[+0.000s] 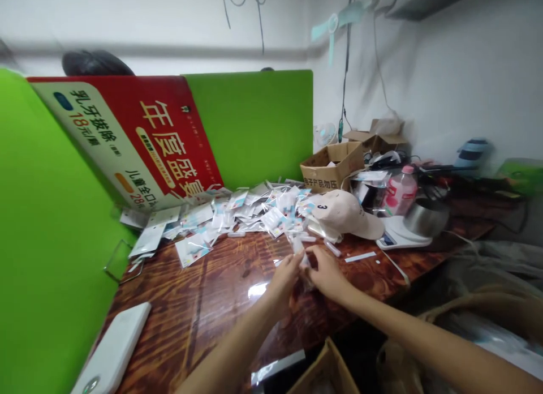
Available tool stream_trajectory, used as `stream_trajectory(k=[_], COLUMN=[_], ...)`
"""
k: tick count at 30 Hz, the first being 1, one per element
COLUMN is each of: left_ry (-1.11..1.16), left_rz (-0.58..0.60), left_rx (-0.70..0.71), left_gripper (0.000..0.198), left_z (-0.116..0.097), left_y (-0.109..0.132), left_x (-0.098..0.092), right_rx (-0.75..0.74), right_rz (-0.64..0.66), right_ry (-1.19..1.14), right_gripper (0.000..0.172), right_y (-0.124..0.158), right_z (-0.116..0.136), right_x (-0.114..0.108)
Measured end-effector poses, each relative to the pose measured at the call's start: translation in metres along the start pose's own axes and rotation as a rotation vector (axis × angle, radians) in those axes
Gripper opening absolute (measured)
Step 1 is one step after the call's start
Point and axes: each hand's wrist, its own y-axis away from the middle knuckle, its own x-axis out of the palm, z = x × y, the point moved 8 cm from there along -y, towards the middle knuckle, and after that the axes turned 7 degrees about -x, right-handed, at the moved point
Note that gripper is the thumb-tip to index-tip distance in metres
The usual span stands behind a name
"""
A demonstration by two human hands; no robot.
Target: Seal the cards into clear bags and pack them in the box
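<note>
Over the near part of the wooden table, my left hand pinches a small transparent plastic packet with something whitish in it. My right hand grips the same packet from the other side, its fingers bent inward. Blur hides the exact contents. Just beyond my hands spreads a heap of flat plastic packets with printed cards. Small whitish tubes lie close by, among them a pinkish tube right of my right hand. A white strip lies farther right.
Behind the heap stand a green board and an open cardboard box. A beige cap, a white scale with a metal bowl, and a pink bottle are on the right. A white power bank lies front left.
</note>
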Motion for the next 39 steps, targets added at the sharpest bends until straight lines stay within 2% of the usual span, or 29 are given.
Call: stream_trajectory(k=[2, 4, 8, 10, 14, 17, 20, 22, 23, 25, 27, 29, 31, 35, 39], left_ry=[0.013, -0.01, -0.185, -0.271, -0.561, -0.875, -0.93, -0.814, -0.715, -0.47, -0.231, -0.1, -0.093, -0.243, -0.353], left_rz=[0.018, 0.007, -0.028, -0.036, -0.129, -0.225, -0.232, -0.183, -0.122, 0.074, 0.245, 0.298, 0.22, -0.03, -0.146], left_rx=[0.096, 0.209, 0.451, 0.537, 0.762, 1.003, 1.137, 1.083, 0.991, 0.728, 0.503, 0.401, 0.402, 0.488, 0.526], left_gripper=[0.041, 0.041, 0.03, 0.033, 0.046, 0.054, 0.062, 0.057, 0.053, 0.044, 0.052, 0.059, 0.054, 0.043, 0.043], left_z=[-0.009, -0.017, -0.029, -0.031, -0.037, -0.041, -0.039, -0.036, -0.033, -0.019, -0.003, 0.007, 0.009, 0.006, 0.009], left_y=[0.02, 0.044, 0.098, 0.123, 0.17, 0.202, 0.225, 0.231, 0.23, 0.228, 0.234, 0.245, 0.254, 0.262, 0.261], left_x=[-0.004, -0.014, -0.044, -0.06, -0.083, -0.085, -0.081, -0.08, -0.079, -0.075, -0.07, -0.072, -0.082, -0.1, -0.103], right_rx=[-0.081, -0.203, -0.607, -0.727, -0.784, -0.805, -0.832, -0.841, -0.841, -0.843, -0.838, -0.814, -0.808, -0.792, -0.77], right_rz=[0.104, 0.177, 0.033, 0.046, 0.227, 0.318, 0.337, 0.314, 0.287, 0.194, 0.126, 0.141, 0.139, -0.062, 0.022], right_ry=[0.002, 0.004, 0.205, 0.274, 0.254, 0.275, 0.262, 0.22, 0.204, 0.203, 0.227, 0.25, 0.268, 0.37, 0.381], right_gripper=[0.031, 0.034, 0.038, 0.036, 0.027, 0.032, 0.036, 0.032, 0.029, 0.023, 0.02, 0.02, 0.02, 0.021, 0.024], right_y=[0.02, 0.039, 0.061, 0.064, 0.066, 0.072, 0.079, 0.083, 0.085, 0.091, 0.098, 0.103, 0.106, 0.103, 0.097], right_z=[0.031, 0.066, 0.143, 0.17, 0.205, 0.221, 0.233, 0.24, 0.242, 0.245, 0.247, 0.248, 0.252, 0.262, 0.257], right_x=[0.008, 0.008, -0.025, -0.032, -0.025, -0.011, 0.001, 0.004, 0.003, -0.002, -0.007, -0.005, -0.001, -0.001, 0.016])
